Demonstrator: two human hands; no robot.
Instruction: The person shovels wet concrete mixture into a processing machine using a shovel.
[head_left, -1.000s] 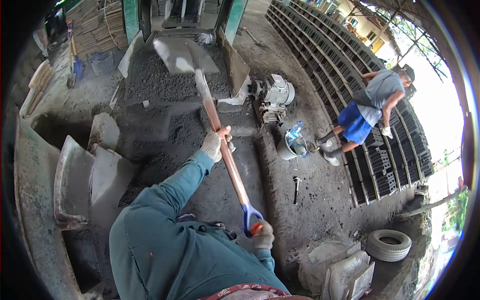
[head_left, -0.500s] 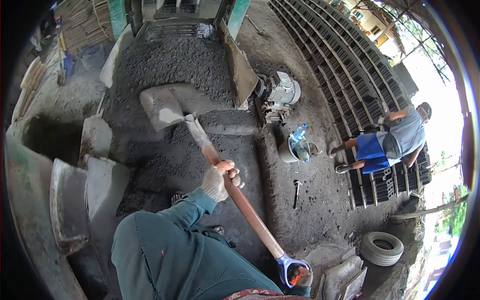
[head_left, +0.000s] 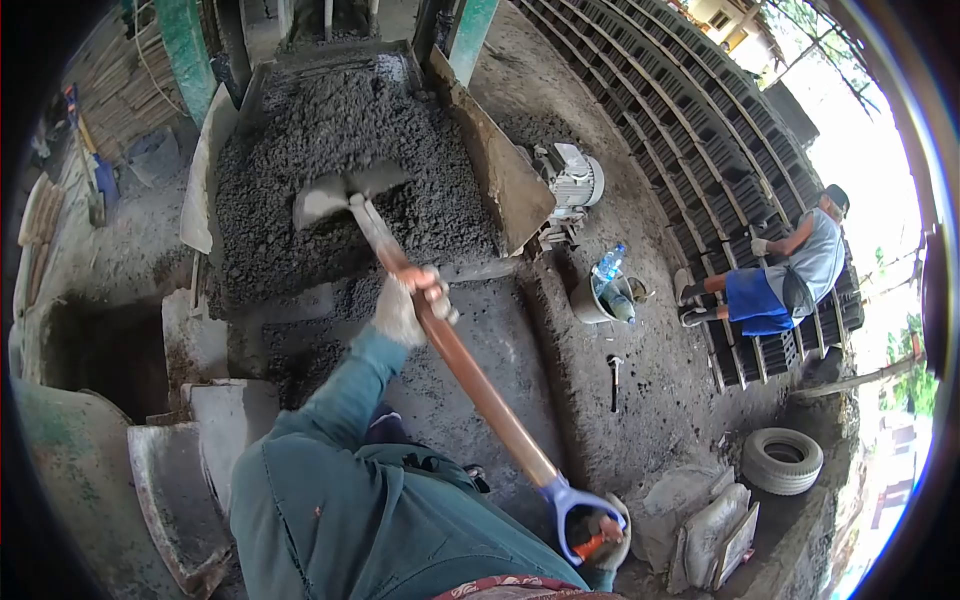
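Observation:
A shovel (head_left: 478, 388) slants across the middle of the view. My gloved left hand (head_left: 408, 306) is closed around its shaft, below the blade. At the lower right, my gloved right hand (head_left: 612, 535) grips the purple D-shaped handle; its fingers wrap the orange crossbar. The shovel's blade lies against the heap of dark grey, crumbly mix (head_left: 340, 130), and part of the blade is hidden in it. Sloped metal side plates (head_left: 490, 165) flank the heap.
An electric motor (head_left: 575, 180) stands right of the heap, with a bucket (head_left: 590, 305) holding bottles and a hammer (head_left: 614, 383) nearby. A co-worker (head_left: 790, 270) bends beside racks of dark blocks (head_left: 690, 140). A tyre (head_left: 782, 461) lies lower right; a dark pit (head_left: 110, 355) opens left.
The shovel blade has moved forward from the near edge of the trough into the heap. My left arm has stretched out with it. Both hands keep their hold; the co-worker has shifted slightly.

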